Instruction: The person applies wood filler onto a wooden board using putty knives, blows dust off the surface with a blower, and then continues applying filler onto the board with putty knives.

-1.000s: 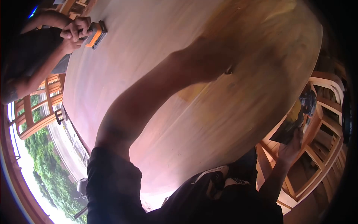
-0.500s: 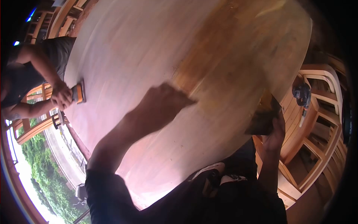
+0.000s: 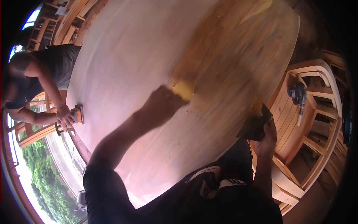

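In front of me spreads a broad, curved pale wooden panel [image 3: 123, 67] with a brown-yellow smeared area [image 3: 220, 48] over its upper right. My left hand [image 3: 162, 100] is closed over the panel's middle, gripping what looks like a flat spreader [image 3: 183, 89] coated in yellow paste. The spreader's edge lies at or very near the surface; its handle is hidden in my fist. At the lower right rim, my right hand [image 3: 266, 136] grips a dark flat board [image 3: 253, 125] by its edge. A dab of yellow paste [image 3: 256, 107] sits on the board's upper corner.
At the left, another person [image 3: 41, 78] presses an orange-and-black sander [image 3: 78, 114] on the panel's edge. A cordless power tool [image 3: 297, 93] lies on a slatted wooden bench [image 3: 285, 115] at the right. Wooden frames [image 3: 67, 24] stand at the upper left.
My left hand has turned and shifted slightly, so the yellow paste on the spreader now shows. The board in my right hand appears slightly further left. The other person's sander has moved down along the edge.
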{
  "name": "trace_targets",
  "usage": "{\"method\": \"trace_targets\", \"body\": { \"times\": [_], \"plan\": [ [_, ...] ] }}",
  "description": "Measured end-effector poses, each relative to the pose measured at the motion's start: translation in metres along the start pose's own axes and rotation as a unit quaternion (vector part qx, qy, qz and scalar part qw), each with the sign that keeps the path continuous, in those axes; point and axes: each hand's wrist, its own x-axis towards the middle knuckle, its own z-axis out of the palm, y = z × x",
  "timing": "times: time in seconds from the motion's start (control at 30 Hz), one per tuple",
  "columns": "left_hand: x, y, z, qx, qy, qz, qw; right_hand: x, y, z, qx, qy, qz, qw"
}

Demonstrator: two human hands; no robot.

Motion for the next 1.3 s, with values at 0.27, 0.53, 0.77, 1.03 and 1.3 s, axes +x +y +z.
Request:
{"method": "trace_targets", "body": {
  "times": [0.27,0.53,0.77,1.03,1.3],
  "plan": [
    [0.079,-0.005,-0.021,0.031,-0.066,-0.041,0.996,-0.013,0.005,-0.001,0.020,-0.007,0.031,0.999],
    [-0.015,0.011,-0.027,-0.040,-0.193,-0.104,0.975,-0.013,0.005,0.015,0.044,-0.015,0.016,0.999],
    [-0.024,0.095,-0.077,-0.693,0.355,-0.084,0.622,-0.013,-0.026,0.103,0.123,-0.037,-0.056,0.990],
    [-0.048,0.147,-0.064,-0.661,0.483,-0.033,0.574,-0.014,-0.060,0.147,0.118,-0.136,-0.044,0.983],
    [-0.022,0.150,-0.101,-0.338,0.478,0.060,0.809,0.004,-0.072,0.165,0.052,-0.081,-0.067,0.993]
  ]
}}
